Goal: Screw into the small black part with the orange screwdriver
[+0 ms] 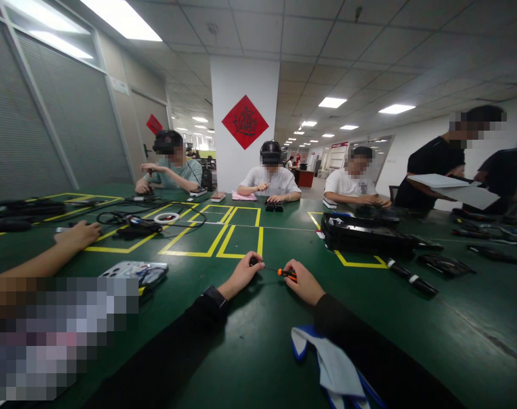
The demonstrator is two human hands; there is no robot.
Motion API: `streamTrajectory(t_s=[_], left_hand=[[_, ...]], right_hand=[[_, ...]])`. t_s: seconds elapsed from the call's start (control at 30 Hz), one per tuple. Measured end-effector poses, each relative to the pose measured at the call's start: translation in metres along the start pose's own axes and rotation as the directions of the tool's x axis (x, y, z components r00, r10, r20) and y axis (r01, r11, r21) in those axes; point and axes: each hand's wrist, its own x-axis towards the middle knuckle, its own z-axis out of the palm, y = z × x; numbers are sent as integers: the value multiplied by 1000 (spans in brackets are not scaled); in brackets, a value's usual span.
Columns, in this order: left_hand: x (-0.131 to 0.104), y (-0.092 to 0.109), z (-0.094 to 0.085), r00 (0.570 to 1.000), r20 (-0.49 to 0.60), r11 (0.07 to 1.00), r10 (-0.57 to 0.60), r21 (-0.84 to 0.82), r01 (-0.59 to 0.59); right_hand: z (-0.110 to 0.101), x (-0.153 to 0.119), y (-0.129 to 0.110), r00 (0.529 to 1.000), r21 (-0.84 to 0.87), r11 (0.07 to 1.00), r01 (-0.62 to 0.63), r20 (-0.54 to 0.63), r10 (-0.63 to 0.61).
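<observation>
Near the middle of the green table (241, 318), my right hand (304, 282) is closed around the orange and black handle of a screwdriver (281, 272). Its thin shaft points left toward my left hand (242, 275), which pinches a small dark part (253, 262) at the shaft's tip. Most of that part is hidden by my fingers. A watch sits on my left wrist. Below my right forearm lies a white and blue glove (337, 369).
A black device (364, 234) lies at the right, with a dark cylinder (412, 278) in front. Cables (134, 218) and a clear plastic package (137, 274) are on the left. A neighbour's arm (49, 257) reaches in from the left. Several people are across the table.
</observation>
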Motion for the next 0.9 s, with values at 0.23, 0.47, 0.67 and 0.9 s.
streamTrajectory(t_s=[0.23, 0.47, 0.67, 0.9], left_hand=[[-2, 4, 0, 1000, -4, 1000, -16, -1, 16], [-2, 3, -1, 1000, 7, 1000, -14, -23, 14], [-2, 3, 0, 999, 23, 999, -29, -37, 29], [-4, 7, -1, 998, 24, 997, -66, -28, 66]], right_hand=[[1, 2, 1, 1000, -37, 999, -8, -11, 8], [-1, 1, -1, 1000, -40, 999, 4, -17, -5], [1, 1, -1, 1000, -28, 1000, 6, -23, -7], [0, 2, 1, 1000, -50, 999, 9, -12, -9]])
